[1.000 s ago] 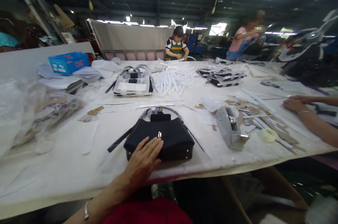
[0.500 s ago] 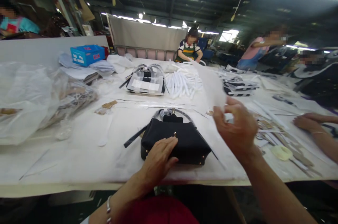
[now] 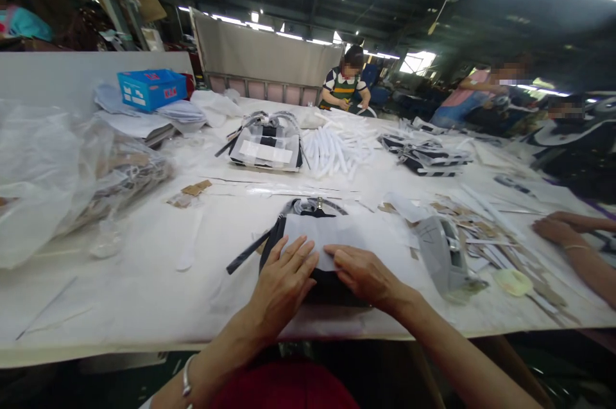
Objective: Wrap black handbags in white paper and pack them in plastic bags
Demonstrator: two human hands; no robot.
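A black handbag point(image 3: 320, 284) with a strap and gold-coloured hardware lies at the table's front edge. Thin white sheet material point(image 3: 312, 229) covers most of its upper face and hides the front clasp. My left hand point(image 3: 289, 271) rests flat on the sheet and the bag's left part, fingers stretched out. To its right, my right hand point(image 3: 368, 274) has bent fingers at the sheet's lower edge, closed on it as far as I can see; the fingertips' undersides are hidden. A grey tape dispenser point(image 3: 437, 252) stands right of the bag.
Another wrapped bag point(image 3: 264, 146) lies farther back beside a pile of white rolls point(image 3: 337, 146). Stacked bags point(image 3: 428, 155), a blue box point(image 3: 151, 89) and plastic bags point(image 3: 48, 184) surround the work area. At right are paper scraps point(image 3: 500, 242) and another person's hand point(image 3: 558, 227).
My right hand has come down and left with the white sheet, which now lies over the handbag. My left hand stays on the bag. The tape dispenser has come into view.
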